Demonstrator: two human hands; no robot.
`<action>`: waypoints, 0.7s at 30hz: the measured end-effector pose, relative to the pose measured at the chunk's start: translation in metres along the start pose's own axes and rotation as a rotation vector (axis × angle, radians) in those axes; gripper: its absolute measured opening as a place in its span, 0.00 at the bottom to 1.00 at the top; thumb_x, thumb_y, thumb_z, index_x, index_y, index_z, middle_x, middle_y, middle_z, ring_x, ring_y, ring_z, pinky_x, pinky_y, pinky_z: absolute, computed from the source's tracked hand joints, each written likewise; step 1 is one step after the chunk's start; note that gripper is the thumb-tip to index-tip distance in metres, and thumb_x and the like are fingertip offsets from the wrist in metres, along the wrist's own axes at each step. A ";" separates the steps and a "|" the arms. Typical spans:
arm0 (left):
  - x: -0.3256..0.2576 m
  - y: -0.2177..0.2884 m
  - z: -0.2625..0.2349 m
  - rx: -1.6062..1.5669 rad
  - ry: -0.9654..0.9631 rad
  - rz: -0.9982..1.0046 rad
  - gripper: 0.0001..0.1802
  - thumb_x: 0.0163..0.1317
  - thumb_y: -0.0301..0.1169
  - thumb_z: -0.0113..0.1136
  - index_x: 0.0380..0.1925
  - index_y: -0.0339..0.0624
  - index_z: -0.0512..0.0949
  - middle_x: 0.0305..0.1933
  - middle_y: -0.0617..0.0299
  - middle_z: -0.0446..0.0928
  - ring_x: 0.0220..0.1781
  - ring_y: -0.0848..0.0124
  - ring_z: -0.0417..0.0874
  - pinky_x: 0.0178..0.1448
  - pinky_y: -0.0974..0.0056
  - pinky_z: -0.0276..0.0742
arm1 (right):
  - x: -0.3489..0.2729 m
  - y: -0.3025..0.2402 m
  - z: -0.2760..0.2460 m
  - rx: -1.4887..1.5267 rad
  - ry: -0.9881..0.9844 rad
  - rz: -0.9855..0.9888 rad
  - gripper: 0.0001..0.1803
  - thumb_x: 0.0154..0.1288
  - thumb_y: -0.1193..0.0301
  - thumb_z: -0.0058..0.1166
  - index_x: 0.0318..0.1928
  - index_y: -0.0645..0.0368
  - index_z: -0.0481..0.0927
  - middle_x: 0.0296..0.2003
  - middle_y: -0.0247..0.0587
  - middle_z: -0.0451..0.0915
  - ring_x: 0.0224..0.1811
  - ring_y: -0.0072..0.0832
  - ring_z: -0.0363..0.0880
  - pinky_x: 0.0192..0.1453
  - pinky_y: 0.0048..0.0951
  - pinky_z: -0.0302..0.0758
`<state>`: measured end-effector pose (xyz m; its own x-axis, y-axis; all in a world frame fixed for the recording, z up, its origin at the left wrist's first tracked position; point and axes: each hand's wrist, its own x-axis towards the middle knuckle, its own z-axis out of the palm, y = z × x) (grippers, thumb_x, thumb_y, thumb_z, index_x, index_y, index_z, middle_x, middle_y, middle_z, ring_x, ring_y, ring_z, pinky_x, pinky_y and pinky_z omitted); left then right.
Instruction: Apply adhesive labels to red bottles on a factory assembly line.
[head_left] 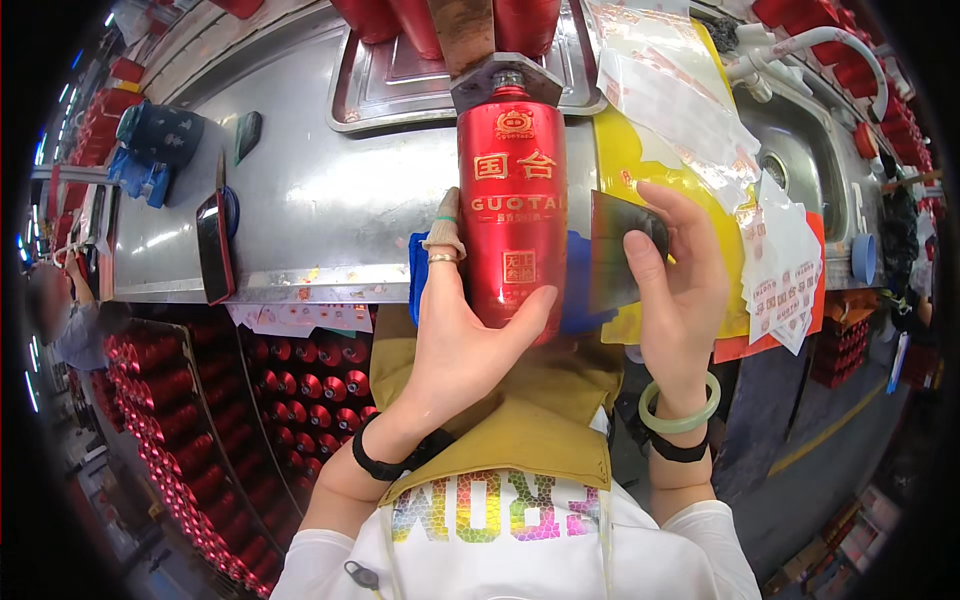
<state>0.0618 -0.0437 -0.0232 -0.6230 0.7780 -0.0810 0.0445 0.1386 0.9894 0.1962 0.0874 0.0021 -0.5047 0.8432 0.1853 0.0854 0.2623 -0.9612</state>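
Head view: the left hand (465, 315) is grasping the lower part of a glossy red bottle (515, 225), its thumb lying across the front and a taped finger running along the left side. The right hand (682, 285) is pinching a dark flat scraper (612, 250) between thumb and fingers, just beside the bottle. The bottle is lying over a blue cloth (582, 295) at the near edge of the steel worktop (290, 190), its neck pointing away toward a metal bracket (465, 25). Beyond, more red bottles (370, 15) are standing by a metal tray (385, 110). Rightward, white printed sheets (785, 250) are overlapping a yellow sheet (622, 150) near a sink (825, 150).
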 end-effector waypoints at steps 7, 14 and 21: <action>-0.002 0.004 0.006 -0.037 0.028 -0.025 0.59 0.56 0.27 0.76 0.79 0.27 0.45 0.67 0.44 0.70 0.65 0.60 0.78 0.67 0.57 0.76 | 0.000 -0.001 0.003 0.065 0.007 0.067 0.18 0.73 0.81 0.57 0.61 0.63 0.79 0.53 0.34 0.80 0.51 0.19 0.77 0.53 0.21 0.76; -0.012 0.000 -0.007 0.082 -0.026 0.069 0.67 0.52 0.35 0.82 0.80 0.28 0.42 0.72 0.41 0.64 0.71 0.55 0.71 0.73 0.54 0.68 | 0.002 -0.003 0.004 0.033 0.001 0.070 0.16 0.73 0.81 0.57 0.59 0.62 0.80 0.48 0.29 0.79 0.42 0.15 0.72 0.41 0.16 0.71; -0.032 -0.016 -0.030 0.650 -0.118 0.541 0.48 0.45 0.39 0.86 0.67 0.37 0.77 0.78 0.33 0.59 0.74 0.42 0.70 0.72 0.49 0.70 | -0.009 -0.001 0.027 -0.061 -0.037 0.001 0.14 0.69 0.79 0.59 0.54 0.60 0.82 0.44 0.37 0.81 0.42 0.26 0.78 0.36 0.24 0.73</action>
<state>0.0579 -0.0890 -0.0332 -0.3026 0.8923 0.3350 0.7743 0.0251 0.6324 0.1771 0.0673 -0.0045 -0.5357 0.8259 0.1761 0.1374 0.2910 -0.9468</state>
